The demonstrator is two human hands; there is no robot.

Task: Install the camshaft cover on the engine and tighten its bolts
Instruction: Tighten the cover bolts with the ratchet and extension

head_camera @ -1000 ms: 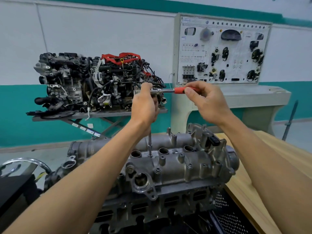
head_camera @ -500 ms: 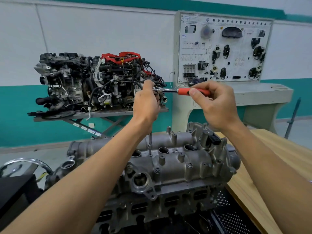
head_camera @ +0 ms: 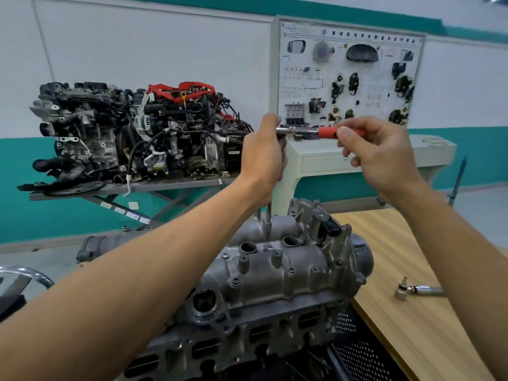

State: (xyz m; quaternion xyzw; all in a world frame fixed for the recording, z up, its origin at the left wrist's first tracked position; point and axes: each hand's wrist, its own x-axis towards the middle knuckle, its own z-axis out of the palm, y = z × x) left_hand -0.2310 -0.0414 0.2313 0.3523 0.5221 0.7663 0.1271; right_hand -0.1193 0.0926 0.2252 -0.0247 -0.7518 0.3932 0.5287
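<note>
Ratchet (head_camera: 302, 130): handle swung slightly rightward. Left hand (head_camera: 262, 155) grip clamped on head; right hand (head_camera: 382, 155) grip pinching handle. Camshaft cover (head_camera: 288, 268) seated, bolt tightening underway.

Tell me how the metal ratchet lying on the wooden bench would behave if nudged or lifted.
The ratchet looks all metal, so probably stiff and heavy for its size. Its rounded handle lies on the wooden bench, so it may roll a little, though the socket end jutting sideways should stop it. The polished finish suggests a slippery grip.
</note>
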